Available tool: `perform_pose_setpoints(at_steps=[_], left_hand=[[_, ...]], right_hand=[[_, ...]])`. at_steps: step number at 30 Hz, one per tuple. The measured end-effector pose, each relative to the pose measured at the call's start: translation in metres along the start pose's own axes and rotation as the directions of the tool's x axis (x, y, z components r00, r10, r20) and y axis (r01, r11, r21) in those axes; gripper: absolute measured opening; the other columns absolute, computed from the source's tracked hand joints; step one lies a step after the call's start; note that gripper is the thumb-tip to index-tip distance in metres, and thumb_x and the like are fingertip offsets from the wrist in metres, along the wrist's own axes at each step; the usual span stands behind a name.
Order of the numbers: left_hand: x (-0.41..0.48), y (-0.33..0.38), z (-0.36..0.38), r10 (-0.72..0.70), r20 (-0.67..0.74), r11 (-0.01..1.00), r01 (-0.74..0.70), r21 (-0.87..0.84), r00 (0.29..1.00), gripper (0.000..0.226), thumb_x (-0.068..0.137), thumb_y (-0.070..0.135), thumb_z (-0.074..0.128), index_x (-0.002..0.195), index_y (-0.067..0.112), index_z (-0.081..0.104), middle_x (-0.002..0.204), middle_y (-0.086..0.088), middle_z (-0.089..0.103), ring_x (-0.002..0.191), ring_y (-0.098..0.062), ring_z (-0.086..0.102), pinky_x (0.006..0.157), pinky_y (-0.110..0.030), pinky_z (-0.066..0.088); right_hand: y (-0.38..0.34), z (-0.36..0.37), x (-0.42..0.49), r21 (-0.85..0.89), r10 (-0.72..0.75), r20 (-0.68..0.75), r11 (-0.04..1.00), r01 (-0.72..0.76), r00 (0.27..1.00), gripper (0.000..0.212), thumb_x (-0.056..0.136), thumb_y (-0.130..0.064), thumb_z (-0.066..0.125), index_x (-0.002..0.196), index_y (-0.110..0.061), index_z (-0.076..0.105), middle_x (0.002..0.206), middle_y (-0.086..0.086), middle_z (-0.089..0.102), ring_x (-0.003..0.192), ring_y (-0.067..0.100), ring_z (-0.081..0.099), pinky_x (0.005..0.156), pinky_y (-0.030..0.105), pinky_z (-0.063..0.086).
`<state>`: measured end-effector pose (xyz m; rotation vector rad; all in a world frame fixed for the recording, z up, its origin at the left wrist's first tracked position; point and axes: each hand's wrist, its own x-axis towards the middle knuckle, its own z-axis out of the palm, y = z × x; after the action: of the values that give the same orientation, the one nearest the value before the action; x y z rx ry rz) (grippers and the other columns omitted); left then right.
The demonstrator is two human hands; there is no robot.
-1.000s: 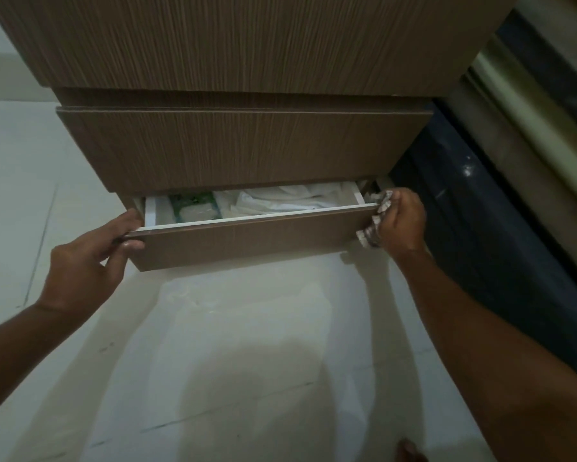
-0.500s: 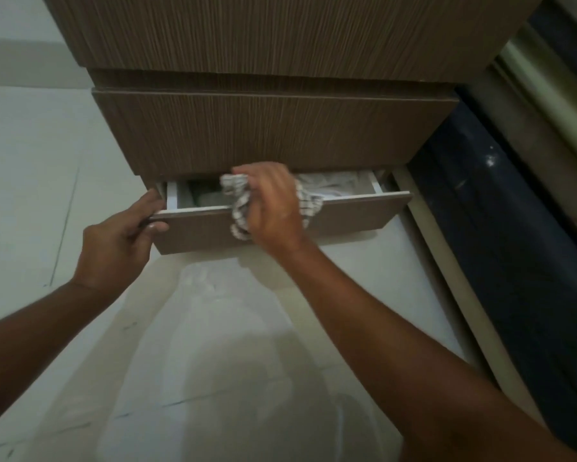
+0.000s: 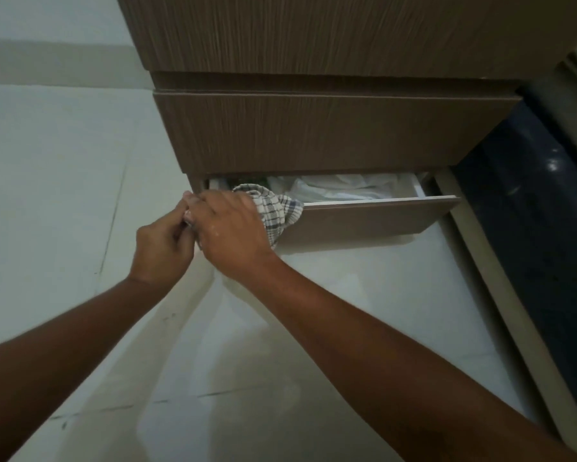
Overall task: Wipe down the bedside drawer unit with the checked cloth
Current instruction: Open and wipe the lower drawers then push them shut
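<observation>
Right hand [image 3: 232,231] fingers curled round checked cloth [image 3: 277,211], pressing it on top edge of drawer unit's [image 3: 313,138] open bottom drawer [image 3: 363,225], left end; left hand [image 3: 162,250] alongside, fingers curled, probably gripping the drawer corner, partly hidden.

**A bedroom in a home**

A wood-grain drawer unit [image 3: 313,135] stands on a pale tiled floor [image 3: 46,195] crossed by thin dark grout lines. Its bottom drawer [image 3: 363,221] is pulled out, with crumpled white fabric [image 3: 340,190] inside. Just beside the unit on the right runs the dark, glossy side of what looks like a bed [image 3: 530,228], above a pale rail [image 3: 507,311]. A plain wall [image 3: 46,15] meets the floor behind. The light is dim.
</observation>
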<state>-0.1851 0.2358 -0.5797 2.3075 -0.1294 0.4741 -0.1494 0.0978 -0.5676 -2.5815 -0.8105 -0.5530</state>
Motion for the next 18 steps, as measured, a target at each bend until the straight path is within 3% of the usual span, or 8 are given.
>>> perform_pose_setpoints(at_steps=[3,5,7,9,11,13,18], left_hand=[[0.000,0.005,-0.003,0.043,-0.003,0.998,-0.043,-0.039,0.999,0.057,0.097,0.008,0.063,0.133,0.049,0.049,0.105,0.055,0.055,0.099,0.004,0.063,0.091,-0.001,0.043],[0.000,0.008,-0.004,0.059,0.001,0.997,-0.058,-0.040,0.998,0.056,0.098,0.018,0.062,0.129,0.062,0.045,0.106,0.064,0.045,0.098,0.023,0.057,0.092,0.003,0.039],[0.001,0.006,-0.003,0.050,-0.005,0.998,-0.050,-0.043,0.999,0.053,0.099,0.021,0.063,0.128,0.063,0.049,0.104,0.062,0.047,0.095,0.027,0.056,0.090,0.001,0.040],[0.001,0.001,0.000,0.036,-0.025,0.998,-0.037,-0.041,0.999,0.047,0.099,0.021,0.063,0.130,0.055,0.055,0.102,0.054,0.055,0.096,0.009,0.065,0.093,-0.006,0.044],[-0.001,-0.001,0.004,0.018,-0.048,0.998,-0.021,-0.067,0.999,0.042,0.099,0.027,0.062,0.125,0.059,0.053,0.108,0.024,0.071,0.101,-0.015,0.071,0.100,-0.026,0.053],[0.000,-0.004,0.005,0.000,-0.051,0.997,-0.004,-0.080,0.999,0.035,0.099,0.036,0.059,0.121,0.063,0.052,0.111,-0.007,0.075,0.101,-0.026,0.072,0.099,-0.043,0.055],[0.002,-0.013,0.009,-0.033,-0.036,0.994,0.030,-0.101,0.999,0.029,0.097,0.056,0.052,0.125,0.051,0.058,0.106,-0.003,0.073,0.099,-0.030,0.072,0.097,-0.051,0.055]], right_hand=[[0.018,-0.009,-0.008,-0.036,-0.004,-0.024,0.999,0.003,1.000,0.029,0.094,-0.023,0.061,0.120,-0.013,0.067,0.106,0.007,0.067,0.099,0.027,0.060,0.091,0.038,0.038],[0.033,-0.019,-0.016,-0.052,0.012,-0.051,0.999,-0.015,0.999,0.023,0.090,-0.020,0.065,0.113,-0.013,0.069,0.103,0.008,0.067,0.095,0.027,0.060,0.089,0.037,0.037],[0.051,-0.029,-0.023,-0.066,0.027,-0.076,0.997,-0.032,0.997,0.021,0.089,-0.019,0.060,0.106,-0.013,0.070,0.100,0.008,0.067,0.092,0.026,0.060,0.086,0.036,0.036],[0.069,-0.039,-0.030,-0.056,0.029,-0.138,0.998,-0.037,0.990,0.019,0.086,-0.017,0.055,0.097,-0.011,0.070,0.092,0.009,0.067,0.084,0.027,0.060,0.080,0.037,0.036],[0.088,-0.047,-0.039,-0.056,0.040,-0.197,0.997,-0.052,0.980,0.017,0.085,-0.015,0.054,0.091,-0.009,0.069,0.087,0.009,0.066,0.079,0.028,0.059,0.077,0.037,0.036],[0.111,-0.055,-0.049,-0.073,0.068,-0.219,0.994,-0.086,0.973,0.016,0.088,-0.014,0.054,0.091,-0.009,0.070,0.086,0.008,0.065,0.079,0.027,0.058,0.077,0.037,0.037],[0.162,-0.082,-0.071,-0.106,0.186,-0.210,0.972,-0.212,0.960,0.025,0.096,-0.016,0.045,0.089,-0.010,0.069,0.085,0.006,0.065,0.080,0.025,0.058,0.081,0.036,0.038]])
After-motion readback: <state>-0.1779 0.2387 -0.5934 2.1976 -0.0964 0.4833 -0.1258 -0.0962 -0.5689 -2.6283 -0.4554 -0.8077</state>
